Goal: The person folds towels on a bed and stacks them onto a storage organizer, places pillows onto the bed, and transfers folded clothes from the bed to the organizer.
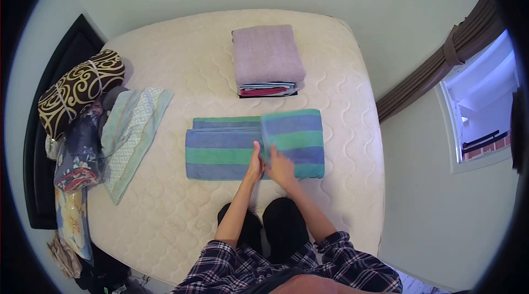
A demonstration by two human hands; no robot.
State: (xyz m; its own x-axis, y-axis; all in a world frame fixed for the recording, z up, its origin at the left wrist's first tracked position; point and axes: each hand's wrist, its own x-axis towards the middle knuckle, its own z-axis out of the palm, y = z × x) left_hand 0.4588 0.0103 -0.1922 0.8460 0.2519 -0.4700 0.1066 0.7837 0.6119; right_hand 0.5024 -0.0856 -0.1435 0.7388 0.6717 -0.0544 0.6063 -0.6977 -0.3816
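Note:
A towel point(220, 155) with blue and green stripes lies folded on the mattress in front of me. Its right part point(297, 140) is folded over, and the flap's edge runs down the middle. My left hand point(255, 164) rests on edge along that line, fingers stretched out together, holding nothing. Just right of it, my right hand point(281, 169) is at the flap's edge, touching or just over the cloth. Its fingers are blurred by motion, so their grip is unclear.
Beyond the towel stands a stack of folded cloths with a lilac towel point(267, 54) on top. At left lie a patterned brown bundle point(82, 90), a floral bundle point(80, 153) and a loose pale-green towel point(135, 134). The quilted mattress point(182, 211) is under my knees.

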